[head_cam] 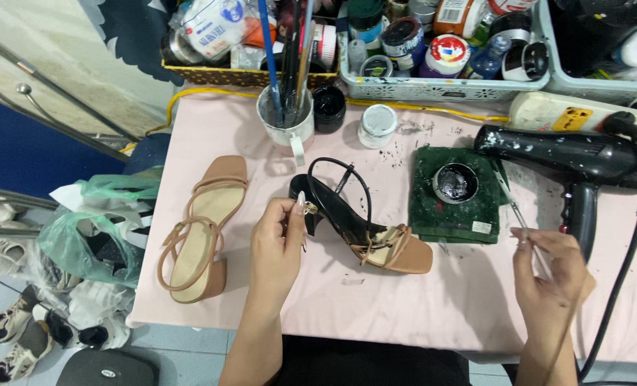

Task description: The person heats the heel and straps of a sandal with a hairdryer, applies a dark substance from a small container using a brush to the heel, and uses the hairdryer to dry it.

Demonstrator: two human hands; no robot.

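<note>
- left hand [279, 239] pinched on the small buckle end of the black strap of the half-painted sandal [365, 229]; fingers closed on it, steadying the shoe
- right hand [547, 275] closed around a thin brush [516, 211], tip pointing up toward the black paint tin [454, 182]; hand well clear of the shoe
- half-painted sandal lies mid-tabletop [404, 314], between the hands; heel and ankle strap black, toe and front straps tan
- handling guess: shoe looks light, block heel stiff, straps thin and floppy. Black areas may be wet, so slippery and smudge-prone. Safer grip looks like the buckle end, as held, or the tan toe
- brush: light, thin, rigid; pencil grip near the ferrule gives control
- tan sandal [200, 229] lies left of the left hand, untouched, unpainted
- paint tin sits open on a green cloth [454, 214], near the shoe's toe
- black hair dryer [569, 161] rests far right, cord trailing past the right hand
- mug of brushes [285, 118] behind the shoe
</note>
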